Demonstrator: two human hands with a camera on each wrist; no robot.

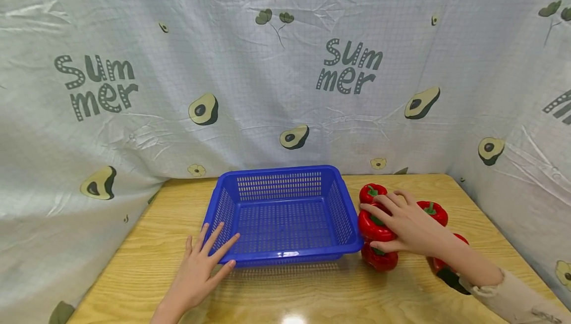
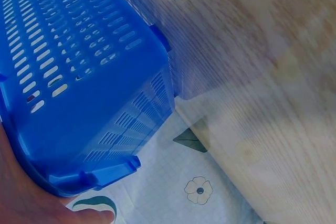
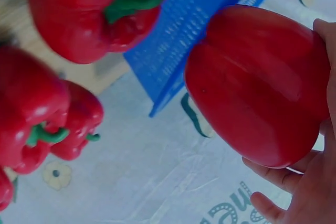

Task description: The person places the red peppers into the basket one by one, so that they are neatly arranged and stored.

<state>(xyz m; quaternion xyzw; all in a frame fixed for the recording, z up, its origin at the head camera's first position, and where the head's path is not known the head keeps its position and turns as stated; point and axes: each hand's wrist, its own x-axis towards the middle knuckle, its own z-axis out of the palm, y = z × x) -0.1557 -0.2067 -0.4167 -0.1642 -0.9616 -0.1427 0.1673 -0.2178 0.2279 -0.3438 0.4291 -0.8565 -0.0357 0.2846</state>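
My right hand (image 1: 408, 225) grips a red bell pepper (image 1: 373, 226), thumb on the near side and fingers over the far side. In the right wrist view the held pepper (image 3: 257, 87) shows its smooth red side, with the hand (image 3: 312, 187) around its right. It hangs just right of an upright blue plastic basket (image 1: 285, 254) with slotted walls and nothing inside. My left hand (image 1: 196, 269), fingers spread and straight, rests at the basket's near left corner. In the left wrist view that hand (image 2: 26, 192) touches the basket rim (image 2: 68, 184).
Several more red peppers stand right of the basket: one behind (image 1: 371, 191), one in front (image 1: 380, 259), one farther right (image 1: 433, 211) and one partly under the right forearm (image 1: 459, 239). A patterned white cloth (image 1: 250, 91) hangs behind and beside the wooden table (image 1: 285, 299).
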